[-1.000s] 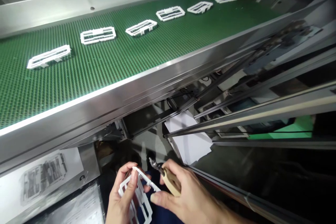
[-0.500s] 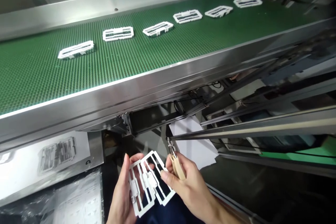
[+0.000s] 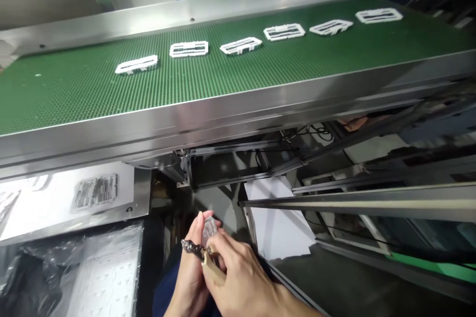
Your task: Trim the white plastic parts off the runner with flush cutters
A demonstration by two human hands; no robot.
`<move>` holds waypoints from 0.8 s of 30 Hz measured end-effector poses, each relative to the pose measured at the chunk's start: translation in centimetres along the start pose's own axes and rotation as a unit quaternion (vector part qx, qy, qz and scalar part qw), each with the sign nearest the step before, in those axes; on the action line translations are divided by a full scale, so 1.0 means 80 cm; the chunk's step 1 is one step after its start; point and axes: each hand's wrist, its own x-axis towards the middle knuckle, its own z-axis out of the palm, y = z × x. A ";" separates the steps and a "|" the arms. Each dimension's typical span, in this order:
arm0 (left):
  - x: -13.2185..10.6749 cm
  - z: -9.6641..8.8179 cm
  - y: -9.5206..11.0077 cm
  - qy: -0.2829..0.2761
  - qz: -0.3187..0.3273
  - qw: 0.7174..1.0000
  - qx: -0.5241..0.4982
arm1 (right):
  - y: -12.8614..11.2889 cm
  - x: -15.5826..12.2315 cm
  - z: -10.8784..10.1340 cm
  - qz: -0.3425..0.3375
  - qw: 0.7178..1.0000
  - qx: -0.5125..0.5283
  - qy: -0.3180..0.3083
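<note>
- Head view, work in hand: the left hand [image 3: 191,267] pinches a white plastic frame [image 3: 208,230] upright between thumb and fingers, low in the picture below the conveyor; only the frame's top edge shows above the fingers; the right hand [image 3: 238,280] is closed round tan-handled nippers [image 3: 199,252], whose dark metal nose points left across the left hand's fingers, touching or just beside the frame.
- Step, as I judge it: trimming a nub or gate off the frame's edge; the nose looks set at the cut, though the hands hide the exact spot.
- Next move, as a judgement: a steady squeeze of the handles with the frame held firm, nose kept clear of the left fingertips, which lie very close.
- Around: six more white frames [image 3: 188,49] lie in a row on the green conveyor belt [image 3: 260,67], well apart from the hands; the steel side rail [image 3: 223,119] overhangs the working space; a printed sheet [image 3: 67,198] is fixed at left; clear plastic wrap [image 3: 92,277] lies beneath it; white paper [image 3: 275,218] lies to the right beside slanting metal bars [image 3: 353,203].
- In the way: the rail above and the bars at right crowd the hands.
</note>
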 end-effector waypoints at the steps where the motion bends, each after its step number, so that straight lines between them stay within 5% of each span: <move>1: -0.001 -0.003 -0.003 -0.006 -0.012 1.000 -0.017 | 0.000 -0.001 -0.005 0.011 0.999 0.020 -0.025; 7: -0.021 -0.026 -0.018 -0.045 -0.093 0.991 -0.080 | 0.007 0.014 -0.040 0.079 0.993 0.064 -0.065; 14: -0.043 -0.056 -0.043 -0.114 -0.142 0.980 -0.076 | -0.007 0.024 -0.020 0.040 0.969 0.031 -0.241; 20: -0.055 -0.099 -0.020 -0.134 -0.060 0.987 -0.070 | -0.033 0.021 0.014 0.065 0.962 0.045 -0.260; 24: -0.057 -0.126 -0.002 -0.240 0.036 0.969 -0.036 | -0.046 0.036 0.040 0.108 0.944 0.073 -0.303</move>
